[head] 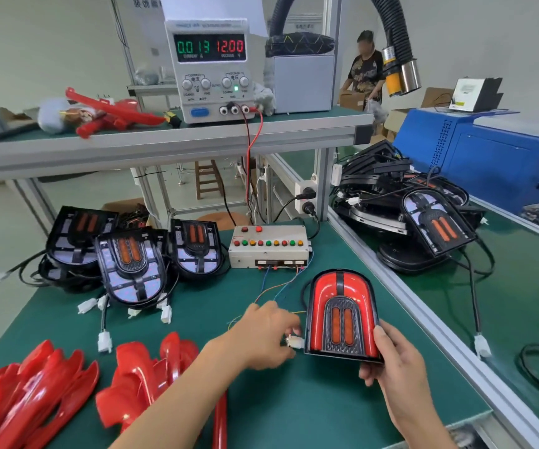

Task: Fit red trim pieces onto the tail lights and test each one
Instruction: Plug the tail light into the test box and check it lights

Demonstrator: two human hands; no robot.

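Tail light (341, 314) with red trim fitted stands tilted on green bench mat (261, 393), right hand (391, 358) curled round its lower right corner. Left hand (269, 333) pinches white connector (294, 342) just beside lamp's left edge. Factory room, aluminium-frame bench, upper shelf (164, 140) carrying power supply (210, 69) (reads 0.13 and 12.00). Test box (269, 246) behind, thin wires running toward hands. Three untrimmed tail lights (130, 264) clearly visible back left; more heaped on neighbouring bench. Two piles of red trim pieces (35, 390) front left, count unclear.
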